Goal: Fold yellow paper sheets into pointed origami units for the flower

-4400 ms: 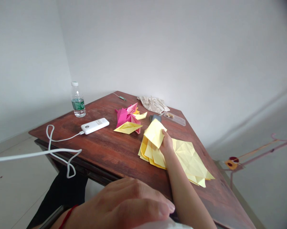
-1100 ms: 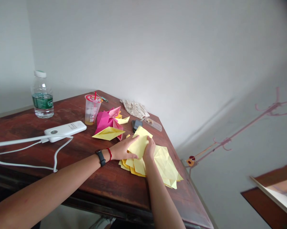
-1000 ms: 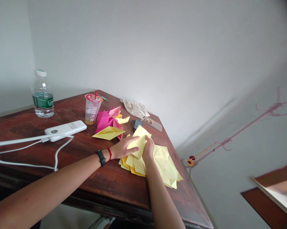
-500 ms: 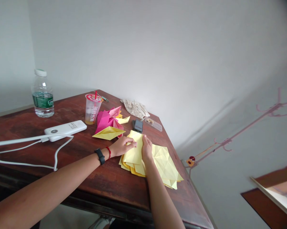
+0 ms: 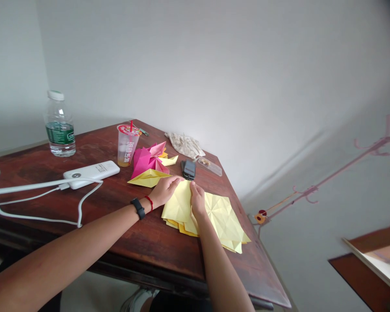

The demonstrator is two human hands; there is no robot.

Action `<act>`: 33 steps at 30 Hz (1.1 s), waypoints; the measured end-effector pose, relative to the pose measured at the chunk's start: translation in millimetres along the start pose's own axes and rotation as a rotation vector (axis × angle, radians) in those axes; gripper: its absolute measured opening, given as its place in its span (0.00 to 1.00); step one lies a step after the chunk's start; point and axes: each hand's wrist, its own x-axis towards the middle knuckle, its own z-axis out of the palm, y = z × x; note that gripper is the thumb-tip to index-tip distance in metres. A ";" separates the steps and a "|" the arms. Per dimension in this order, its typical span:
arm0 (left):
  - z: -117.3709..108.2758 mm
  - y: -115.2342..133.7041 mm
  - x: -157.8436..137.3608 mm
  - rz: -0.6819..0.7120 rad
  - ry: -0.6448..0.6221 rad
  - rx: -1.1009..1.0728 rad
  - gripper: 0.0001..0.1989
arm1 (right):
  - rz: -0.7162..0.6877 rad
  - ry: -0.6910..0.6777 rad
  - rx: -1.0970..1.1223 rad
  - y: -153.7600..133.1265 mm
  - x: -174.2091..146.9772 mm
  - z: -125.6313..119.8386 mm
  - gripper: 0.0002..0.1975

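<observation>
A pale yellow sheet of paper [image 5: 178, 208] is held between my two hands, above a stack of yellow paper. My left hand [image 5: 164, 190], with a black band and a red string at the wrist, grips its far left edge, thumb on top. My right hand [image 5: 198, 198] pinches the sheet's right side, fingers partly hidden behind it. Right of my right hand lies a creased yellow sheet [image 5: 225, 221] with star-like fold lines, more sheets beneath it. Beyond my left hand are a folded yellow paper piece [image 5: 148, 177] and pink folded paper [image 5: 145, 159].
On the brown table [image 5: 143, 247] stand a water bottle [image 5: 61, 132] and a plastic cup with a red straw [image 5: 126, 147]. A white power bank [image 5: 92, 173] trails a white cable. Farther back lie a black device [image 5: 188, 169], a cloth [image 5: 185, 145] and a clear case [image 5: 210, 166].
My left hand has shifted up to the far edge of the sheet, and more of the sheet's near left part now shows, opened out flatter. The view has moved slightly.
</observation>
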 end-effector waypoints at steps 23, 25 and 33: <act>4.4 -11.9 0.6 -0.080 -0.030 0.014 0.34 | -0.143 0.274 -0.132 16.1 11.8 -14.5 0.26; 6.0 -9.9 -1.3 -0.089 -0.087 -0.026 0.34 | -0.152 0.352 -0.109 17.7 14.9 -17.8 0.26; 4.2 -0.5 -7.8 -0.178 -0.232 -0.119 0.28 | -0.162 0.484 -0.065 23.3 20.8 -24.9 0.25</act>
